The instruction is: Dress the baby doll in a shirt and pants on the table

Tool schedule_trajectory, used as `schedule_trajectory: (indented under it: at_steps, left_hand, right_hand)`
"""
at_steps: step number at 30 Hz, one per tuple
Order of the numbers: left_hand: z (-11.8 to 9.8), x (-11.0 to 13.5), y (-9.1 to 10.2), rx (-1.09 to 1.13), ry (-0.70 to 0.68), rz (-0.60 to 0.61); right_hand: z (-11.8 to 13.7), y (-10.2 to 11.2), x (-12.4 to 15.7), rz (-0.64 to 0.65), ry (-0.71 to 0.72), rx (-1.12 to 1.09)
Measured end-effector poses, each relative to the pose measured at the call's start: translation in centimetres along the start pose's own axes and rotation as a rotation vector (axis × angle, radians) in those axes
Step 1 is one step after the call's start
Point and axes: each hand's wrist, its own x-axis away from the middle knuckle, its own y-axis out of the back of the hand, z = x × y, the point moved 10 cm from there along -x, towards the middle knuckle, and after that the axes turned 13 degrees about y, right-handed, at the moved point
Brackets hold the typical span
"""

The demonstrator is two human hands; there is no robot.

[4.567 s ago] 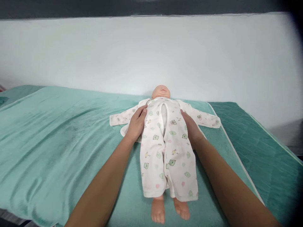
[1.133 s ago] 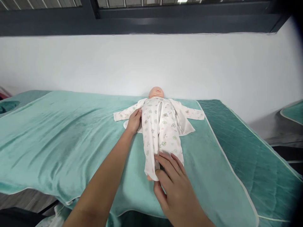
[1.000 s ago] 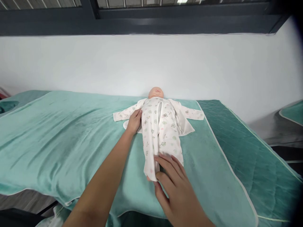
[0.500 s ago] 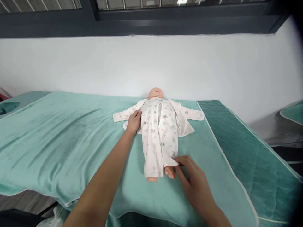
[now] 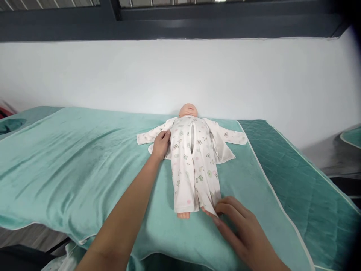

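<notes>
A baby doll (image 5: 188, 110) lies on its back on a teal towel (image 5: 70, 158), head toward the wall. It wears a white printed romper (image 5: 194, 165) with the sleeves spread flat to both sides. My left hand (image 5: 161, 145) rests on the doll's side by the left sleeve, fingers curled against the cloth. My right hand (image 5: 239, 226) is at the bottom of the romper's right leg, fingertips pinched on the hem near the doll's foot. One bare foot (image 5: 183, 215) sticks out of the other leg.
The towel covers a long padded table with a darker quilted teal mat (image 5: 296, 173) at the right. A white wall (image 5: 180, 71) runs close behind the doll's head, under a dark window frame. The table's near edge drops off at lower left.
My right hand left the doll's side, went down to the romper's legs, and has drawn the right leg hem down and outward. My left hand stayed at the doll's side.
</notes>
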Motion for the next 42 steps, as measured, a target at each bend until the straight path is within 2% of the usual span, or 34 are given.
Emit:
schedule_trajectory:
  at_steps: [3,6,9,14,18,21,24,27,31,37,39,42]
  left_hand:
    - [0.0,0.0,0.1,0.016,-0.004,-0.003]
    - [0.1,0.0,-0.1,0.016,0.014,0.009]
    - [0.2,0.0,-0.1,0.015,0.027,0.013]
    - [0.5,-0.3,0.3,0.116,0.039,-0.034]
    - [1.2,-0.8,0.1,0.260,0.065,-0.007]
    - [1.3,-1.0,-0.1,0.291,0.063,0.016]
    - [1.1,-0.9,-0.4,0.271,0.060,0.054]
    - [0.1,-0.3,-0.6,0.195,0.003,0.089]
    - [-0.9,0.5,-0.9,0.046,-0.054,0.109]
    - [-1.5,0.4,-1.4,-0.076,-0.137,0.100]
    - [-1.4,0.1,-1.2,-0.120,-0.143,0.059]
    - [-1.1,-0.2,-0.9,-0.176,-0.112,0.017]
  right_hand:
    - [0.1,0.4,0.0,-0.060,0.002,0.005]
    - [1.5,0.2,-0.6,-0.107,0.062,0.112]
    - [3.2,-1.8,-1.8,-0.032,0.131,0.215]
    - [4.6,-3.8,-3.6,0.016,0.123,0.209]
    - [4.7,-4.9,-4.5,0.043,0.108,0.144]
    - [4.1,-5.5,-4.8,0.068,0.064,0.089]
    - [4.3,-5.1,-5.0,0.039,0.051,0.010]
    - [5.8,-3.8,-5.1,-0.042,0.112,-0.065]
    - [7.1,-3.0,-4.9,-0.079,0.166,-0.054]
    - [6.4,-4.5,-4.3,0.029,0.137,-0.034]
    - [6.0,-3.8,-4.2,0.005,0.129,-0.069]
    - [4.4,-1.3,-3.8,-0.125,0.071,-0.050]
